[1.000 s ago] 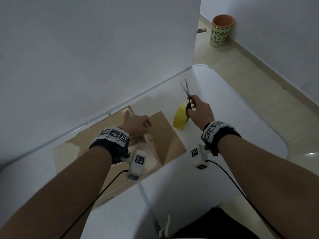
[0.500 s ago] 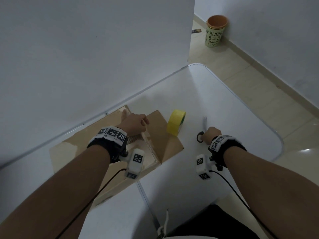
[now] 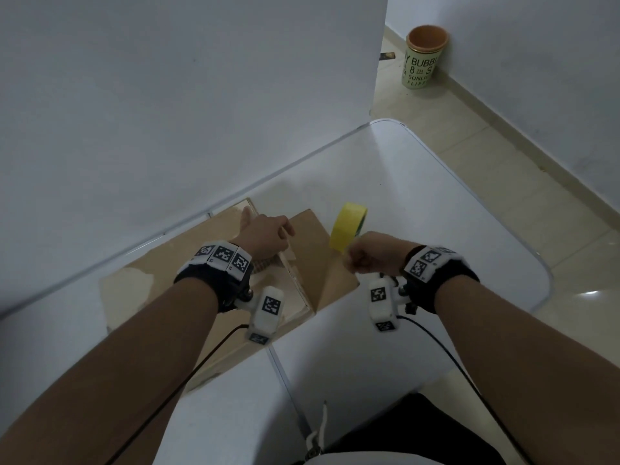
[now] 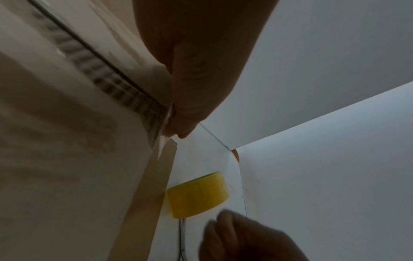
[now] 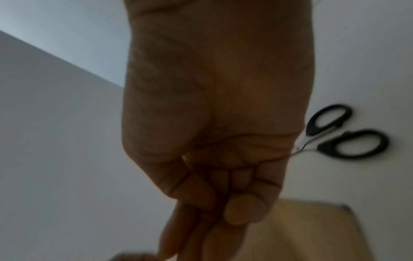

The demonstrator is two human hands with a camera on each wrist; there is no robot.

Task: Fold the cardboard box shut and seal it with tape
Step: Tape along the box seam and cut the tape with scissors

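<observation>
- The cardboard box (image 3: pixel 208 283) lies flat on the white table (image 3: pixel 436 209), against the wall; its long axis runs from near-left to far-right, and the taped seam crosses it, pointing away from the person.
- The left hand (image 3: pixel 265 236) pinches the far end of a clear tape strip (image 4: pixel 162 148) at the seam's far edge. To seal well, it should hold that end taut while the other hand smooths the strip down along the seam.
- The right hand (image 3: pixel 372 255) hovers, fingers curled and empty, just beside the box's right flap.
- The yellow tape roll (image 3: pixel 347 226) stands on edge, just beside the box.
- The scissors (image 5: pixel 344 134) lie apart; blade direction is probably hidden.
</observation>
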